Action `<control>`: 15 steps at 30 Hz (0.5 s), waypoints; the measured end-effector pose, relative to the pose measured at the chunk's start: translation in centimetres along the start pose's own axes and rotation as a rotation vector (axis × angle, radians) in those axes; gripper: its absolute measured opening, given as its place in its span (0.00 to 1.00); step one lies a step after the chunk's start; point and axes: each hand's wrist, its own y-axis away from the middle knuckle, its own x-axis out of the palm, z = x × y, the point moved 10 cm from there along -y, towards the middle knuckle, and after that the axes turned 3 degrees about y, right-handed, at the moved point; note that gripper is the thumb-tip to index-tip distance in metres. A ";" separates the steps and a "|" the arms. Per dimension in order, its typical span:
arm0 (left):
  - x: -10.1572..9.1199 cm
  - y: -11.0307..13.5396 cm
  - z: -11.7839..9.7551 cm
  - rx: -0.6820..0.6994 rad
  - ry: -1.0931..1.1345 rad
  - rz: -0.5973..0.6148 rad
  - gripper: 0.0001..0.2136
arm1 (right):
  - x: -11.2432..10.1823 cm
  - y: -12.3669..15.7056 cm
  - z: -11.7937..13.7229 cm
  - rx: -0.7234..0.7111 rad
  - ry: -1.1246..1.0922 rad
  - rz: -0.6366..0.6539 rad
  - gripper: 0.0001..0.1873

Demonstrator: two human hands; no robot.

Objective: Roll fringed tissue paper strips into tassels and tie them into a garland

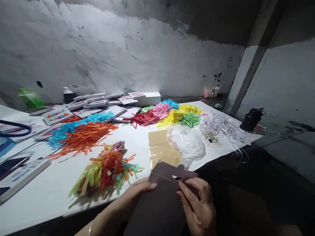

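A grey cardboard package (159, 205) with a hang hole and a folded upper panel is held low in front of me. My left hand (140, 191) grips its left edge, thumb on the near face and the other fingers hidden behind. At the right edge, my right hand (198, 201) holds the panel, its fingertips just below the hole. Beyond the package lie a shiny tan sheet (161, 149) and a bunched clear plastic bag (188, 144). A multicoloured bundle of paper tassels (105, 170) rests on the white table left of my hands.
Orange tassels (86, 136), red tassels (145, 117) and green tassels (189, 120) lie in heaps. Printed boxes (57, 115) are stacked behind. White string (219, 126) spreads at right, near a black container (251, 120). A phone-like device (14, 165) sits on a white box at left.
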 end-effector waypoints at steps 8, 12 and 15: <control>1.2 -2.6 0.9 0.015 0.147 0.171 0.14 | 1.6 0.7 -0.9 0.078 -0.105 0.049 0.10; 0.3 -2.9 1.6 0.003 0.167 0.164 0.13 | 2.2 0.1 -1.3 0.115 -0.234 0.125 0.08; 0.3 -3.0 2.3 -0.046 0.188 0.136 0.11 | 1.4 0.0 -1.0 0.103 -0.228 0.067 0.09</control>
